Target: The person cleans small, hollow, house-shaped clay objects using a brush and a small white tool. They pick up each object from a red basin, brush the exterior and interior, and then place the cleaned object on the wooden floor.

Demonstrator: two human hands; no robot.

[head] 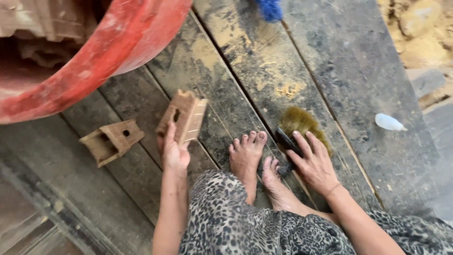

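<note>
A carved wooden block [183, 118], pale brown with a round hole in its face and a ribbed side, stands tilted on the dark floor planks [358, 71], its long axis running up and to the right, away from the person. The left hand [173, 152] holds it from below, fingers stretched up along its near face and thumb around the lower edge, the forearm reaching straight out from the leopard-print lap [226, 222]. Two bare feet [247, 156] rest on the planks between the hands. The right hand [314, 165] lies palm down, fingers spread and pressed over the black handle of a brush [299, 125] whose straw-coloured bristles fan up and away. A second wooden block [112, 140] lies on its side to the left, apart from the first. A small white bottle [389, 122] lies well off to the right. Farther out, a big red tub [118, 42] fills the upper left, and a blue tuft [270, 8] shows at the top edge.
</note>
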